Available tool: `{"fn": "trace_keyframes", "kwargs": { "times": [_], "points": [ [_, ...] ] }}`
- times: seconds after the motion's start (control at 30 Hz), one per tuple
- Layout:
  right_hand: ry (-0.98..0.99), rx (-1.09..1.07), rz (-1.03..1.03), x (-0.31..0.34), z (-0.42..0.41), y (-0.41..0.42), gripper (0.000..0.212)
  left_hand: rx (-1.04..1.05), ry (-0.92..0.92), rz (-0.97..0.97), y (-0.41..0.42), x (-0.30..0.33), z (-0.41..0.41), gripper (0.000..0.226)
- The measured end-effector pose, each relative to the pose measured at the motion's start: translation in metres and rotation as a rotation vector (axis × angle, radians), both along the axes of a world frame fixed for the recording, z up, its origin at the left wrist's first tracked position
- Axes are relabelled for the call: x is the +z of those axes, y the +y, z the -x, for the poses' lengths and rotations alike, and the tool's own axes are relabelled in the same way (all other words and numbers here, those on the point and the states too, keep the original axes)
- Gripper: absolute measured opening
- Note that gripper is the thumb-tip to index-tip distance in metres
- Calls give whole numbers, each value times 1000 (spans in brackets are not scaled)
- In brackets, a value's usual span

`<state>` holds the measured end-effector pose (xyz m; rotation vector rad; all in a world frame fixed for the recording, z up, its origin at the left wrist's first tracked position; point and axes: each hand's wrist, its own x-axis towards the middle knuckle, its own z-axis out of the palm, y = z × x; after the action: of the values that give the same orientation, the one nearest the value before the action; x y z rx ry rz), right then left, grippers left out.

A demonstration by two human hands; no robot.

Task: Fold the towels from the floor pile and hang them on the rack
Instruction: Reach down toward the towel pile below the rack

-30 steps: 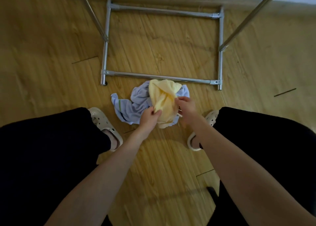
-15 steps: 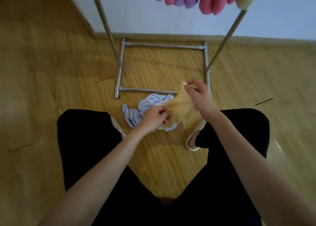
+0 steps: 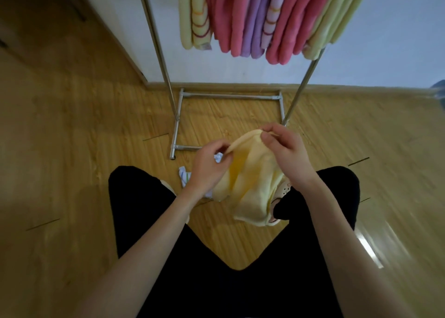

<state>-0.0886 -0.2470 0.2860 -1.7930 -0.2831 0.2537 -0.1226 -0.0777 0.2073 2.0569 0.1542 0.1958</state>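
Head view: my left hand point(image 3: 209, 166) and right hand point(image 3: 284, 149) both pinch the yellow towel point(image 3: 250, 185) along its bunched top edge. Risk: the fingers hold no true corners, so the fold could come out crooked, or the hem could drag onto the floor pile point(image 3: 185, 175).

No text, label, brand, number or sign can be read anywhere in the head view; only coloured stripes, without lettering, are seen on the hanging towels point(image 3: 260, 16)
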Motion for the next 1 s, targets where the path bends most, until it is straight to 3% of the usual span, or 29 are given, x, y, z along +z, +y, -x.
{"fn": "trace_keyframes", "kwargs": {
  "times": [0.13, 0.23, 0.3, 0.4, 0.57, 0.67, 0.87, 1.0],
  "points": [
    [4, -179, -109, 16, 9, -3, 18, -4, 153, 50, 8, 1, 19, 5],
    [16, -379, -213, 20, 9, -10, 16, 18, 250, 49, 21, -8, 31, 29],
    [10, -446, -196, 18, 6, -14, 15, 46, 274, 90, 29, -3, 35, 33],
    [-16, -374, -25, 6, 5, -17, 18, 83, 240, 217, 32, 27, 32, 22],
    [52, -216, 141, -14, 15, -12, 13, 106, 194, 392, 15, 87, 17, 30],
    [30, -173, 129, -13, 18, -8, 7, 115, 189, 465, 7, 112, 6, 31],
    [-65, -91, -180, 24, 25, -1, 10, 74, 135, 333, -4, 132, -14, 37],
    [-186, 32, -99, 36, 31, -7, 30, 62, 142, 286, -9, 129, -19, 38]
  ]
}}
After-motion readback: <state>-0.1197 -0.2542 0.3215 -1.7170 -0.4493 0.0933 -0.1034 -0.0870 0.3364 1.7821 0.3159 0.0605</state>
